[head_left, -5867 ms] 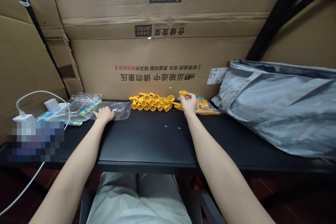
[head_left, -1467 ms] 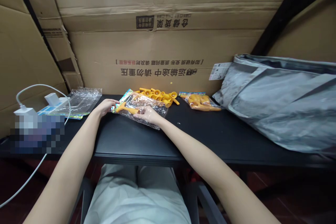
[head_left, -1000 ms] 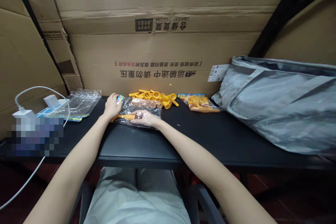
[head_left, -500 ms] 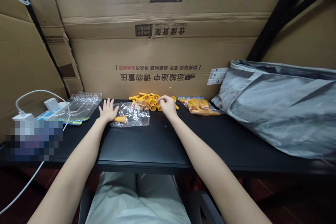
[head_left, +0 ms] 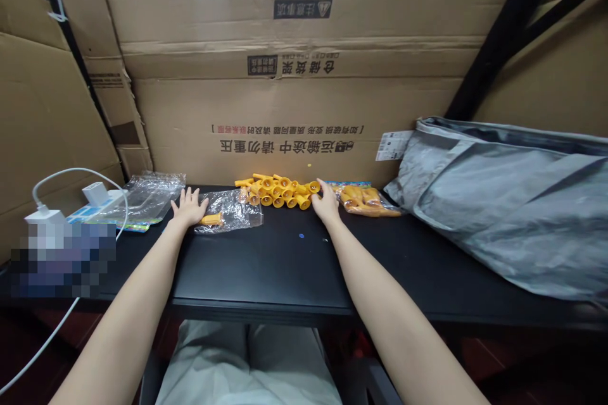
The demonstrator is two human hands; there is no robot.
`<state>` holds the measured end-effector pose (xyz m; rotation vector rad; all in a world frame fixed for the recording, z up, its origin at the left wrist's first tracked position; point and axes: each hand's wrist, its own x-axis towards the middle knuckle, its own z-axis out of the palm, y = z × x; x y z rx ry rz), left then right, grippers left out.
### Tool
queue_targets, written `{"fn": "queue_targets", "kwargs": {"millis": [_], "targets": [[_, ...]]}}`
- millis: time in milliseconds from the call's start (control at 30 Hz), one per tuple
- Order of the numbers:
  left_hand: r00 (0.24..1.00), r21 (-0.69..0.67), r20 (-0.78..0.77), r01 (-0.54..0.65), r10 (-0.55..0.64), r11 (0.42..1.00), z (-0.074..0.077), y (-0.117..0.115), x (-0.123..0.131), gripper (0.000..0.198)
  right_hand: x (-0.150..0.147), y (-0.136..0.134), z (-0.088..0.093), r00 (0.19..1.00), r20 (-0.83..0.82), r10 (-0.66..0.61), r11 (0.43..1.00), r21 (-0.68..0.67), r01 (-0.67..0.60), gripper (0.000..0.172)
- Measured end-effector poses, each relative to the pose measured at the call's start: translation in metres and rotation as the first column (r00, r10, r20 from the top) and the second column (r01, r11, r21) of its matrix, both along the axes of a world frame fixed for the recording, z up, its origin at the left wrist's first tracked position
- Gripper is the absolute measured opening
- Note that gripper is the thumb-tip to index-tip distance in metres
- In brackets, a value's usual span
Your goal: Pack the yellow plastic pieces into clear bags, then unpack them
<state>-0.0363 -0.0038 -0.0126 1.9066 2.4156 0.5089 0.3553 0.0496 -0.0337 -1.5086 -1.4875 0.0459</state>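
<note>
My left hand (head_left: 189, 207) lies with its fingers spread at the left end of a clear plastic bag (head_left: 235, 212) on the black table. A single yellow piece (head_left: 212, 219), shaped like a toy horn, is in or under that bag, close to my thumb. Several yellow toy horns (head_left: 278, 192) are heaped against the cardboard, most with their flared mouths toward me. At the heap's right end is my right hand (head_left: 327, 202), thumb and forefinger apart beside the outermost horn (head_left: 314, 187). Whether they touch it is hard to make out.
A packed bag of orange-yellow pieces (head_left: 363, 199) lies right of my right hand. A large grey bag (head_left: 494, 209) stands at the right. Left are flat clear packaging (head_left: 152, 199), a white charger (head_left: 46, 221) with a cable, and a blurred item. Cardboard (head_left: 285, 98) walls the back.
My right hand has moved right, from the middle of the heap to its right end, and its pinched fingers have parted. My left hand and the clear bag have shifted slightly left.
</note>
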Motion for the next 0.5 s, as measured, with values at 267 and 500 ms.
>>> {"fn": "queue_targets", "kwargs": {"millis": [267,500], "targets": [[1.000,-0.066,-0.027,-0.001,-0.001,0.998,0.0049,-0.0016,0.0029,0.069,-0.0056,-0.0067,0.0054,0.998,0.046,0.046,0.994,-0.100,-0.041,0.053],[1.000,-0.055,-0.015,0.009,-0.010,0.998,0.0039,-0.0064,0.0014,0.071,-0.0075,-0.0078,0.0070,1.000,0.021,-0.008,0.998,-0.061,0.010,0.036]]}}
